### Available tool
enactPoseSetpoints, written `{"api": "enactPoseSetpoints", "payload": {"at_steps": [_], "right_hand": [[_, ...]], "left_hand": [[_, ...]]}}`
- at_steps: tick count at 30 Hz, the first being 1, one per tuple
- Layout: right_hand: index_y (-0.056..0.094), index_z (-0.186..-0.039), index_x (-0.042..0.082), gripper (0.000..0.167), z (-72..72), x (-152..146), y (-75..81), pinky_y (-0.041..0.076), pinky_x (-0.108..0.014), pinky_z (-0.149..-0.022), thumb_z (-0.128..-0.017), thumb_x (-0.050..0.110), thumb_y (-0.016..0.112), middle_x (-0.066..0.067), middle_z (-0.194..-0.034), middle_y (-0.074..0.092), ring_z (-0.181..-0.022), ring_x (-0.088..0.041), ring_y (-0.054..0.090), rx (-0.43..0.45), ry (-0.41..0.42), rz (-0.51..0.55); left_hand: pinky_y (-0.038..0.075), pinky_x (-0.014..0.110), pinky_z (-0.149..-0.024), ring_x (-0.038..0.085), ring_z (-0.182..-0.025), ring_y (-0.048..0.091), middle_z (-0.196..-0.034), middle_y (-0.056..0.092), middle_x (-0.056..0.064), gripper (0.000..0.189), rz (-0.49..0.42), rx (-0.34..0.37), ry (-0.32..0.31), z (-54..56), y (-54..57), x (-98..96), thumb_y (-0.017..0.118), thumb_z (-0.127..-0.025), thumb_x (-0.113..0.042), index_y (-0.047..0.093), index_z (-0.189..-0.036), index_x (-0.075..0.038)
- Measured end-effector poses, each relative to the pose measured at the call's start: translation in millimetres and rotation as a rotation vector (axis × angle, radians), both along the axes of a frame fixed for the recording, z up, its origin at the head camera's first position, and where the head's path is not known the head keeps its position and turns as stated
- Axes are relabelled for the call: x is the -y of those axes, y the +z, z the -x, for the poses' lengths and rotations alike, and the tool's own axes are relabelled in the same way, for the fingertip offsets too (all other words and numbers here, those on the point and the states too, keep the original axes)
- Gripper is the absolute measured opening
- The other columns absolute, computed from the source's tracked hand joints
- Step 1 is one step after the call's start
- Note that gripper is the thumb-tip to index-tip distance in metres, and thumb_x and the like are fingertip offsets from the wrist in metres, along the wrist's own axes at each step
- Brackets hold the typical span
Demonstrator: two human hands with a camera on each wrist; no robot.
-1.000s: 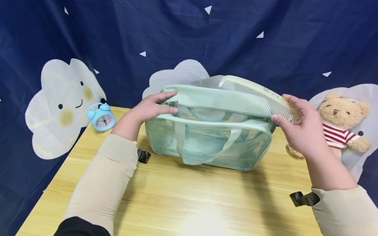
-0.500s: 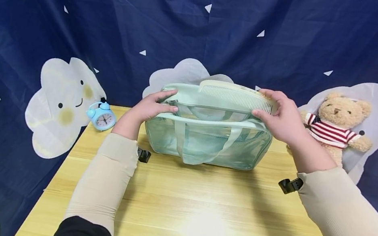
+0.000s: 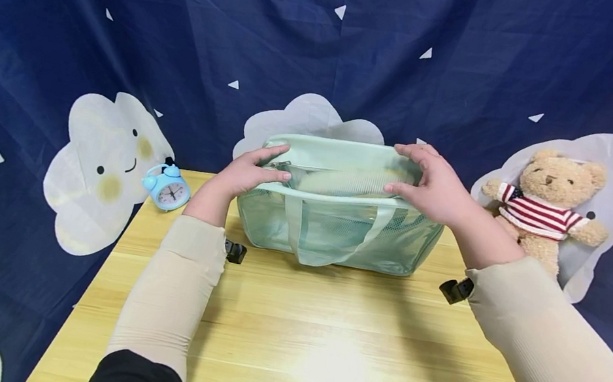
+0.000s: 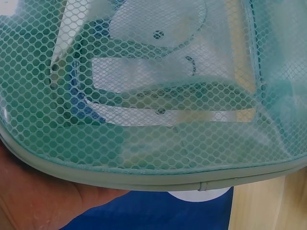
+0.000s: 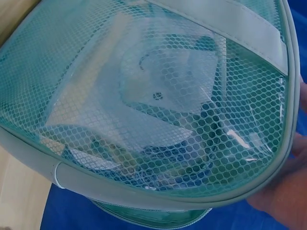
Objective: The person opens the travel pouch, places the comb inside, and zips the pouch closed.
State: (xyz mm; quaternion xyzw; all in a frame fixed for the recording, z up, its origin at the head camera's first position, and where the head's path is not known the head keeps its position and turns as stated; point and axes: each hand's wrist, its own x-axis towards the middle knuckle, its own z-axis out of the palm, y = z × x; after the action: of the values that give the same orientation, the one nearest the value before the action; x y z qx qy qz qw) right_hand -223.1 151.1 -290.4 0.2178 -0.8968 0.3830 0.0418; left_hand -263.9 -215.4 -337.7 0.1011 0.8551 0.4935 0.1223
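Note:
A translucent mint-green bag (image 3: 336, 228) with mesh sides and a strap handle stands on the table, its zipped top open. My left hand (image 3: 246, 175) holds the bag's top at the left end, thumb and fingers near the zipper pull. In the left wrist view, that hand (image 4: 48, 201) shows past the bag's rim. A pale cream comb (image 3: 344, 180) lies within the bag's opening, teeth partly visible. My right hand (image 3: 432, 183) holds the comb's right end between thumb and fingers, at the opening's right side. The right wrist view shows only part of this hand (image 5: 283, 187), beyond the rim.
A light-blue alarm clock (image 3: 170, 189) stands left of the bag at the table's edge. To the right sits a teddy bear (image 3: 557, 202) in a striped shirt. The wooden table (image 3: 333, 327) extends in front; a dark blue curtain (image 3: 283, 29) hangs behind.
My right hand has moved left and slightly down, bringing the comb from above the bag's right end into its opening. My left hand has stayed in place on the bag.

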Motion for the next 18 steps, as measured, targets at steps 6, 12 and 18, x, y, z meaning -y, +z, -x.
{"api": "enactPoseSetpoints", "payload": {"at_steps": [6,12,18], "right_hand": [[0.053,-0.149,-0.009,0.067,1.0,3.3,-0.1,0.023,-0.055,-0.126,-0.092,0.01,0.084,-0.029,-0.155,0.046,-0.156,-0.042,0.026,-0.017,-0.047,-0.012],[0.052,-0.15,-0.009,0.06,3.7,19.2,4.1,0.042,-0.057,-0.11,-0.098,0.009,0.077,-0.026,-0.147,0.055,-0.142,-0.043,0.046,0.01,-0.024,0.039],[0.05,-0.152,-0.006,0.058,13.4,51.8,8.7,0.049,-0.053,-0.106,-0.101,0.009,0.073,-0.026,-0.138,0.061,-0.128,-0.042,0.059,0.068,0.025,0.113]], "left_hand": [[0.022,0.05,-0.127,0.025,-0.162,0.01,-0.175,0.021,0.006,0.074,-0.011,0.002,0.001,-0.4,-1.0,0.3,0.076,-0.1,-0.03,0.042,-0.165,-0.026],[0.022,0.051,-0.127,0.026,-0.163,0.009,-0.176,0.02,0.005,0.074,-0.009,0.001,-0.001,-0.6,-1.0,2.0,0.076,-0.1,-0.031,0.042,-0.165,-0.026],[0.022,0.051,-0.127,0.025,-0.163,0.007,-0.176,0.018,0.004,0.073,-0.016,0.005,-0.007,-0.1,-2.1,0.9,0.075,-0.101,-0.031,0.041,-0.165,-0.027]]}}
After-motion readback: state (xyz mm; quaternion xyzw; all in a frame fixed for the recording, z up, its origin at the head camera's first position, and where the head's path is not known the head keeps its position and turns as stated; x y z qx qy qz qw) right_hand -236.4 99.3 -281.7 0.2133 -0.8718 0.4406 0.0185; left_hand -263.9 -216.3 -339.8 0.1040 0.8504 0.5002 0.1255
